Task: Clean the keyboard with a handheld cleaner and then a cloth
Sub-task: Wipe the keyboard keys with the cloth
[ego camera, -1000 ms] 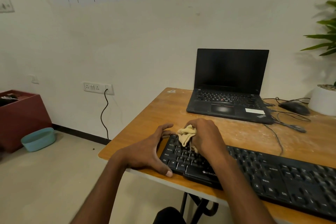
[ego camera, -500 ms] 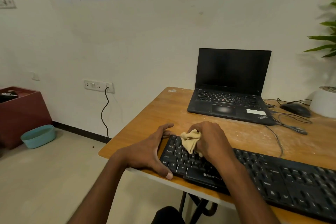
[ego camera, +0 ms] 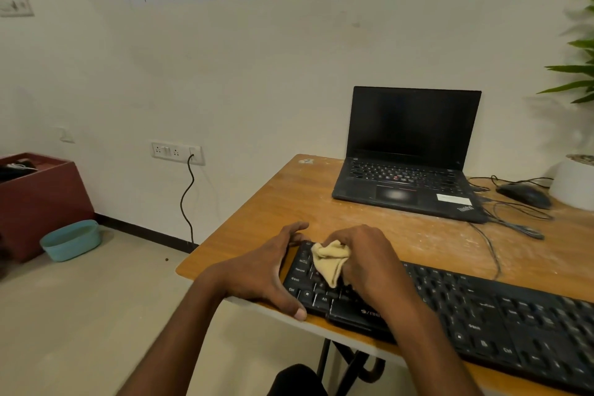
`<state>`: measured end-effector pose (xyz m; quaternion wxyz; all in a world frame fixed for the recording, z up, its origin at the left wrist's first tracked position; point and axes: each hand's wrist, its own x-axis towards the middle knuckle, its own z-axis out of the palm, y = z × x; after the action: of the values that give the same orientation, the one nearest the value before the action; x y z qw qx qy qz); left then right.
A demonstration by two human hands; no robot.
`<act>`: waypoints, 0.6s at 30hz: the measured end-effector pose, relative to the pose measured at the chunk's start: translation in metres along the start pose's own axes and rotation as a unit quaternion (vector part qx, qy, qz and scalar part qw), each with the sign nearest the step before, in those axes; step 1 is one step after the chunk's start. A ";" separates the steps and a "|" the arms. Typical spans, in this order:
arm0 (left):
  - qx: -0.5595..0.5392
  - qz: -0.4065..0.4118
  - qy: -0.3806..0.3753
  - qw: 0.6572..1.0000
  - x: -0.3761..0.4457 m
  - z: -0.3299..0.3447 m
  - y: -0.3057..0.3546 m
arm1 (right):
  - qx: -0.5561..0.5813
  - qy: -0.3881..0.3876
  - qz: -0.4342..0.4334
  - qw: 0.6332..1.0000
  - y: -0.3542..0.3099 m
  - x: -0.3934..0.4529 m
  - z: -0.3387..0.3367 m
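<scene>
Looks like a plain office or study room. Wooden desk (ego camera: 289, 199) against a bare cream wall, carrying an open black ThinkPad laptop (ego camera: 408, 157), a black full-size keyboard (ego camera: 501, 315), a wired mouse (ego camera: 524, 194) and tangled cables (ego camera: 514, 219). Wall socket strip (ego camera: 176, 153) with a cord plugged in, potted plant (ego camera: 575, 170) at the desk's right end, tiled floor (ego camera: 80, 315) below.

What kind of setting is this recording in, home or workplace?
Probably a small office or study room, though a home is possible. An open black laptop and a black wired mouse sit on a wooden desk, beside a white-potted green plant, with a wall socket strip nearby.
</scene>
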<state>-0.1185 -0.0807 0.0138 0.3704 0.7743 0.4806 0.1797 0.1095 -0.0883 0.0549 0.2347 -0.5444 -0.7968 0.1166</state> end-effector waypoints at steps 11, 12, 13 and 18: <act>0.000 0.005 -0.010 1.000 0.000 0.002 0.002 | 0.058 0.010 -0.034 0.998 -0.032 -0.003 0.018; -0.001 0.004 -0.013 1.000 0.000 0.002 0.002 | 0.057 0.008 -0.035 0.998 -0.036 -0.004 0.022; 0.000 0.003 -0.012 1.000 0.000 0.003 0.002 | 0.056 0.009 -0.038 0.998 -0.037 -0.005 0.024; 0.006 0.002 -0.002 1.000 0.000 0.001 0.002 | 0.032 -0.033 0.013 0.999 -0.020 -0.023 -0.001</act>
<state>-0.1166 -0.0816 0.0148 0.3665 0.7776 0.4796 0.1763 0.1010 -0.1166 0.0590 0.2243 -0.5429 -0.7928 0.1627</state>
